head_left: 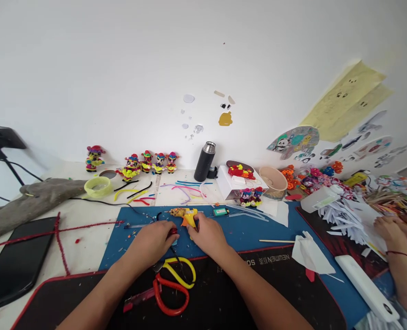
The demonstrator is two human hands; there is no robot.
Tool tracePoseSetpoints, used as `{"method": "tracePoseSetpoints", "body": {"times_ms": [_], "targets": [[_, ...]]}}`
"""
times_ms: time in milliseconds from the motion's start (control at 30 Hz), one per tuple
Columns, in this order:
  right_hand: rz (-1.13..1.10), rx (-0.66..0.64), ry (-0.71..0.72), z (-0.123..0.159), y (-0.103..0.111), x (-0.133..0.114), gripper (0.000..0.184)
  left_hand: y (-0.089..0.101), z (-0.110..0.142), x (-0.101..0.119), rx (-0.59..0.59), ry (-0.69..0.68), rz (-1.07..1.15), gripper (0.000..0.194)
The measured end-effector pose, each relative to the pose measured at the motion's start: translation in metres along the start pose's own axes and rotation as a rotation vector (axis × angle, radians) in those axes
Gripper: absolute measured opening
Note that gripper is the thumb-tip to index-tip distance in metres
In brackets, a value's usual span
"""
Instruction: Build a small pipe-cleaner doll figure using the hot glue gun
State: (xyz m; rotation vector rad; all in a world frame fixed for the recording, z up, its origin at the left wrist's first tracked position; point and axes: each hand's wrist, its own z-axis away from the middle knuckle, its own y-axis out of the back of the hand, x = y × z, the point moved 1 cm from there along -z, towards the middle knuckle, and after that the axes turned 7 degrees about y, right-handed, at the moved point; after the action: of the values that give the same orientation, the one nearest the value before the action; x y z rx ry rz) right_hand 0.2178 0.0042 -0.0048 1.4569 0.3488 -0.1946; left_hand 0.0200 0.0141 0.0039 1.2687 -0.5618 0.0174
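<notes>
My right hand (206, 233) is wrapped round a yellow hot glue gun (186, 214), whose nozzle points left over the blue mat (244, 227). Just left of it, my left hand (157, 240) pinches a small dark red piece (173, 231), mostly hidden by the fingers. A bit of light blue shows below the fingertips. Under my hands lie scissors with one yellow handle (181, 270) and one red handle (170, 300). Beside them is a red cutter-like tool (142, 298), partly covered by the red handle.
Pipe-cleaner figures (132, 167) stand along the wall. A black flask (205, 162), a white box (228, 185) and a peach bowl (275, 181) are at the back. A phone (17, 261) lies at left. At right, another person's hands (392, 231) rest near paper strips (348, 215).
</notes>
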Motion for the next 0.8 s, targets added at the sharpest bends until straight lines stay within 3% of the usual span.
{"method": "tracePoseSetpoints", "body": {"times_ms": [233, 500, 800], "targets": [[-0.145, 0.089, -0.044, -0.004, -0.007, 0.01, 0.019, 0.004, -0.001, 0.001, -0.035, -0.004, 0.007, 0.029], [-0.219, 0.179, -0.132, 0.024, 0.015, 0.042, 0.015, -0.006, -0.002, 0.008, -0.003, 0.014, 0.271, 0.034], [-0.154, 0.143, -0.265, 0.056, 0.032, 0.08, 0.013, -0.027, -0.008, 0.005, 0.142, -0.073, 0.219, 0.032]]}}
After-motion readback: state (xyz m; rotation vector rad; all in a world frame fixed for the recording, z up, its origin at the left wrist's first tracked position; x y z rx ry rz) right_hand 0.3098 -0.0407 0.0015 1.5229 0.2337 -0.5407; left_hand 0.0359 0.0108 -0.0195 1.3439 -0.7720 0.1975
